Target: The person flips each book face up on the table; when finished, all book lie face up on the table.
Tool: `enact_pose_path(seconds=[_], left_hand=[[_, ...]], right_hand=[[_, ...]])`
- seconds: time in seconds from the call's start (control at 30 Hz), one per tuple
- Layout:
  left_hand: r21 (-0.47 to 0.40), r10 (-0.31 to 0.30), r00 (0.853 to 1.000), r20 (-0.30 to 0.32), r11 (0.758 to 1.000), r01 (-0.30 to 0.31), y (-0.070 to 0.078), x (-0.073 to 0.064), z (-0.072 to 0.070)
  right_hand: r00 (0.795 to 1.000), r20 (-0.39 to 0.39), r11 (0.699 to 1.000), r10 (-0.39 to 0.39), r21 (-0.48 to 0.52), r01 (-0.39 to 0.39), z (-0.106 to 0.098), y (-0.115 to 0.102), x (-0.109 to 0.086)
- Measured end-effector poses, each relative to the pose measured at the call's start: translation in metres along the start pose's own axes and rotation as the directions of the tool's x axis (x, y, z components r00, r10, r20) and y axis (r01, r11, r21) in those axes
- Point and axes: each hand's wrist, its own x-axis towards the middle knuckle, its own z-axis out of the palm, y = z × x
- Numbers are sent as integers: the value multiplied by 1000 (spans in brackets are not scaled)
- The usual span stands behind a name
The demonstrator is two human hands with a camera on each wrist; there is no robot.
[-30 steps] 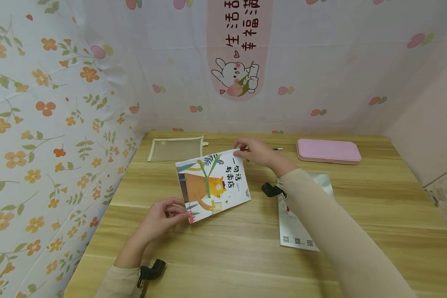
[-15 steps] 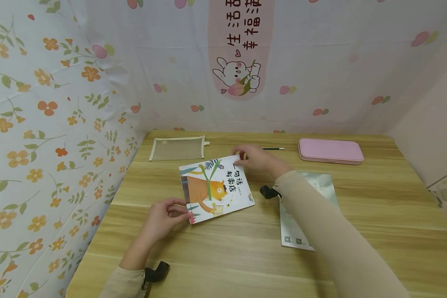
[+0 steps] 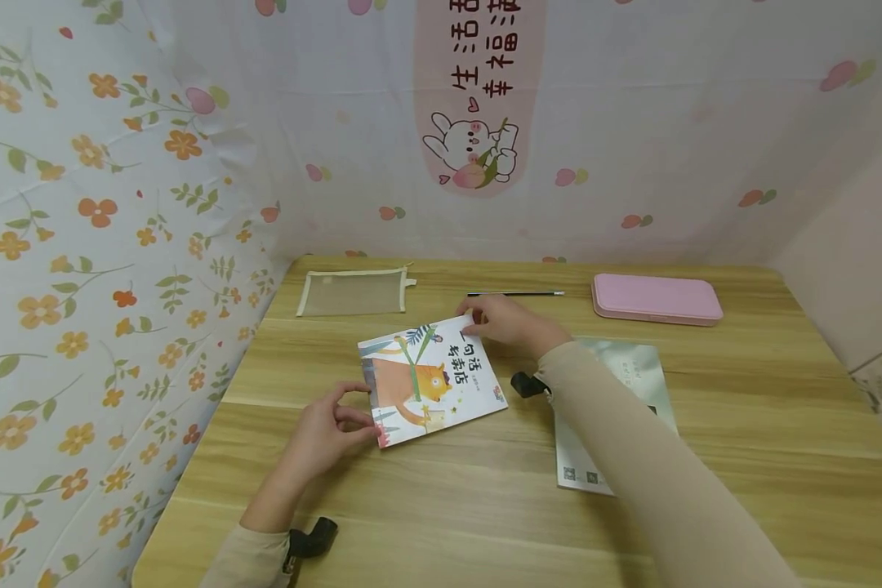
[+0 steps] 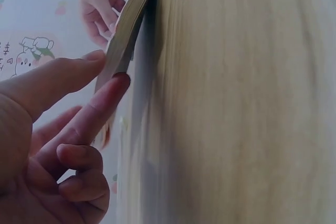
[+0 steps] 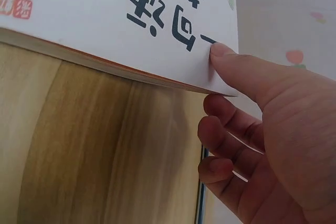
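A picture book (image 3: 429, 384) with an orange animal on its white cover is held slightly turned, low over the wooden table. My left hand (image 3: 328, 433) pinches its near left corner; in the left wrist view the thumb (image 4: 68, 77) lies on one face and a fingertip is at the other. The far right corner is pinched by my right hand (image 3: 510, 320). In the right wrist view that thumb (image 5: 236, 69) presses the cover, with the other fingers curled by the underside. A gap and shadow show between book and table there.
Under my right forearm lies a silvery-green booklet (image 3: 576, 457), partly hidden. Along the back of the table (image 3: 448, 514) are a mesh zip pouch (image 3: 353, 294), a dark pencil (image 3: 522, 293) and a pink case (image 3: 656, 299). Patterned cloth (image 3: 338, 122) hangs behind and at left.
The book has come down toward the table and shifted slightly right and nearer, both hands keeping hold of it. More of the pencil behind the right hand now shows.
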Motion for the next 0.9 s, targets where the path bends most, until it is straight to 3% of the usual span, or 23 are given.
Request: enact_pose_path(seconds=[0.2,0.53,0.9], left_hand=[[31,10,998,59,999,-12,0,-1,2],[104,67,995,77,992,-75,-2,-1,6],[166,40,995,90,985,-55,0,2,7]], right_hand=[[1000,-9,1000,-16,-23,15,5,1,2],[1000,5,999,-30,-40,30,12,8,6],[1000,26,1000,-2,-18,3,18,11,8]])
